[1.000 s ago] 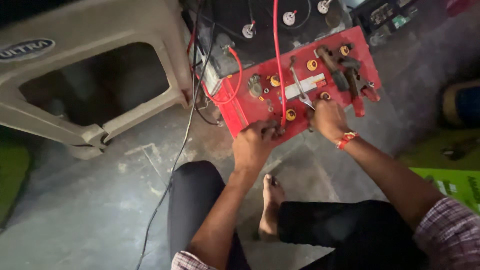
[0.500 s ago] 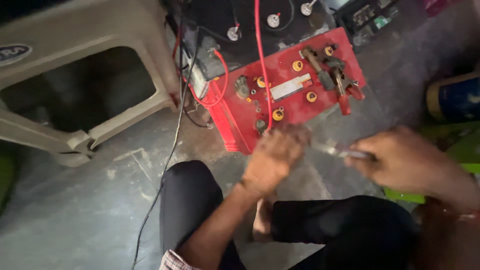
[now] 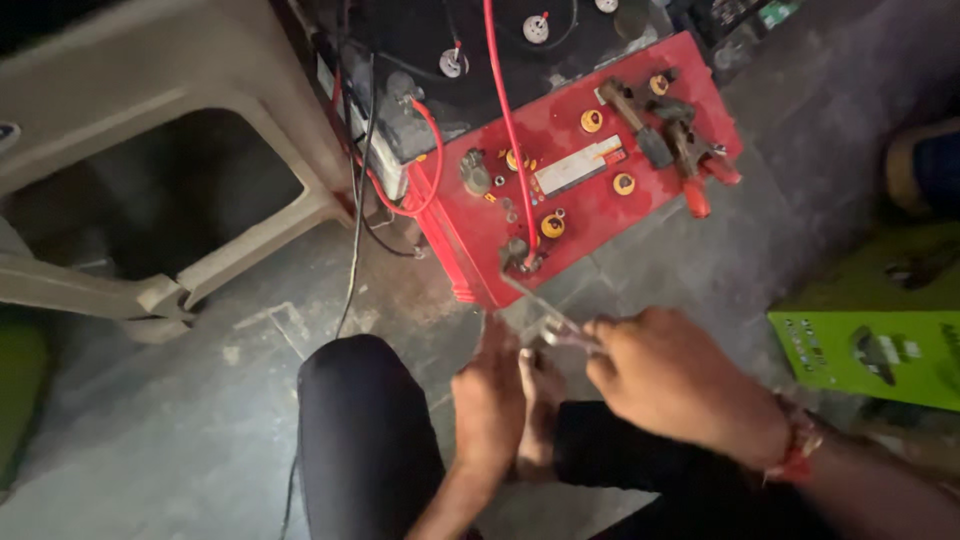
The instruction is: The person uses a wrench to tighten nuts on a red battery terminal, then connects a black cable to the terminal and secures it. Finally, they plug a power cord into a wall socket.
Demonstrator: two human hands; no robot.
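A red battery point(image 3: 600, 215) lies on the floor ahead of me, with yellow caps and metal terminals on top. A red cable point(image 3: 505, 130) runs down to the terminal at its near edge point(image 3: 517, 252). My right hand point(image 3: 675, 385) grips a thin metal spanner point(image 3: 548, 320) just in front of the battery; the spanner's far tip points at that terminal. My left hand point(image 3: 490, 400) lies beside it over my bare foot point(image 3: 545, 400). Its fingers are stretched forward close to the spanner, and it holds nothing I can see. A red thread band point(image 3: 795, 460) circles my right wrist.
A black battery point(image 3: 500, 35) stands behind the red one, joined by red and black wires point(image 3: 355, 230). A beige plastic chair point(image 3: 200, 90) lies tipped at the left. A green box point(image 3: 870, 350) sits at the right. Heavy red-handled clamps point(image 3: 690, 150) rest on the battery's right end.
Both hands came off the battery top and drew back toward me. The right hand now holds the spanner just in front of the battery, and the left hand has opened beside it.
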